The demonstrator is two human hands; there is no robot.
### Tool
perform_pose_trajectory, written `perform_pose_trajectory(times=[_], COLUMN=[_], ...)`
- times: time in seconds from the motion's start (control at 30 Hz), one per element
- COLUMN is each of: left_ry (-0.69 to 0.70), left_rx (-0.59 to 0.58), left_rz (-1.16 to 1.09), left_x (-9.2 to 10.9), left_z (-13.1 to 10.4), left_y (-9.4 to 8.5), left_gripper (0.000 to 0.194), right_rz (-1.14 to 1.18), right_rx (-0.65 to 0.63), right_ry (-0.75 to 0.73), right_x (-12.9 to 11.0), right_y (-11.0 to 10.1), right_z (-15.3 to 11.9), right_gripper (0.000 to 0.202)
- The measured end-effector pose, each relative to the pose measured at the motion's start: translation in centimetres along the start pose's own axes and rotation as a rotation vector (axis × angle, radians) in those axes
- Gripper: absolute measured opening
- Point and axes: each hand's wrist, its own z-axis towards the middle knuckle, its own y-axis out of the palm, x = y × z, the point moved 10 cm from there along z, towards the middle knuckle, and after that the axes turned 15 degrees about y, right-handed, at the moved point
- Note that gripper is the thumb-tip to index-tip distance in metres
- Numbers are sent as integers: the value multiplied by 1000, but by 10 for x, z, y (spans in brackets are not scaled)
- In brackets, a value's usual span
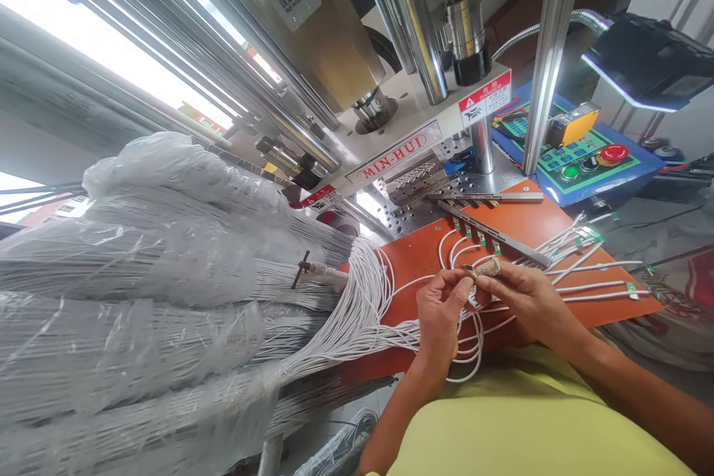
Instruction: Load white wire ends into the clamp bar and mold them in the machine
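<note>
My left hand (440,312) and my right hand (527,299) meet above the front of an orange board (416,249). Closed fingers of my right hand grip a small tan-wrapped tool with a dark tip. The tan wrapping (487,268) shows above the fingers. The thumb and fingers of my left hand are pinched beside that tip; what they hold is hidden. White cables (379,331) run under and around both hands. Just beyond lies a metal bar (491,230), with several cable ends carrying small green boards (483,240) along it.
A press marked MIN-HUI (393,152) stands ahead, with its metal mould (418,182) below. To the right is a blue control box with a red button (613,155). Plastic-wrapped cable bundles (139,260) fill the left. More cables with green ends (588,236) lie at right.
</note>
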Motion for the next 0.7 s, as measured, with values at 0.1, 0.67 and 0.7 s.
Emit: perform_pose_trajectory(times=[0.1, 0.67, 0.7], left_ry=[45, -125, -124], left_rx=[-51, 25, 32], left_rz=[52, -74, -65], left_x=[1, -29, -33], left_z=[5, 38, 39], left_y=[5, 35, 34], left_gripper=[18, 40, 43], right_rz=[135, -847, -871], right_rx=[-79, 984, 975], right_ry=[67, 89, 100], right_x=[4, -52, -57], right_y=[2, -241, -260], right_z=[4, 13, 30], right_gripper=[32, 26, 25])
